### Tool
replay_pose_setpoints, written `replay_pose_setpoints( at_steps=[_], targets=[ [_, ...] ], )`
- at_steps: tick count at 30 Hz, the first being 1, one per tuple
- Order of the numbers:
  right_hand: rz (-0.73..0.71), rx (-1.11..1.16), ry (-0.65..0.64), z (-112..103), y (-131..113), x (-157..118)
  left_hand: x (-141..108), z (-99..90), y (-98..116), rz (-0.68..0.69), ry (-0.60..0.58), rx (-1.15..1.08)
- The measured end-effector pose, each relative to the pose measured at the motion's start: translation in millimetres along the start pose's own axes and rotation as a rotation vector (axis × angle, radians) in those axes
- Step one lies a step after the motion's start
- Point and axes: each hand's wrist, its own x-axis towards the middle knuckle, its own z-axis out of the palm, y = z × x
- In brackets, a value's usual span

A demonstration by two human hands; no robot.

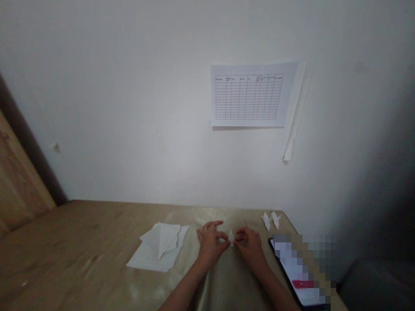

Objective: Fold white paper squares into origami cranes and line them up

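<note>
Between my two hands is a small folded piece of white paper, with a pointed top. My left hand pinches its left side between thumb and forefinger, the other fingers spread away. On the right side, my right hand holds the paper with thumb and fingertips, its fingers curled. Both hands are low over the table, and the paper's lower part is partly hidden by the fingertips. To the right, near the table's far corner, lie two small folded paper figures with pointed ends.
Left of my hands, several loose white paper sheets lie on the brown covered table. A phone, partly pixelated, lies along the right edge. On the wall behind hangs a printed table sheet. A wooden panel stands far left.
</note>
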Motion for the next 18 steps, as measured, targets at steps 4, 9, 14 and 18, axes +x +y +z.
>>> replay_pose_setpoints(
  at_steps=[4,9,14,18],
  targets=[
    [-0.002,0.030,-0.066,-1.5,-0.3,-0.7,0.3,1.1,-1.5,-0.010,-0.029,0.013],
    [0.016,-0.003,-0.073,-2.4,2.9,-0.2,-1.3,4.4,-1.9,-0.015,-0.040,0.026],
    [0.005,-0.057,-0.093,0.5,3.9,-1.5,-2.8,5.9,-1.3,-0.007,-0.057,0.075],
    [-0.024,-0.110,-0.091,1.5,2.0,-3.2,-2.9,7.1,-1.1,-0.022,-0.048,0.110]
  ],
)
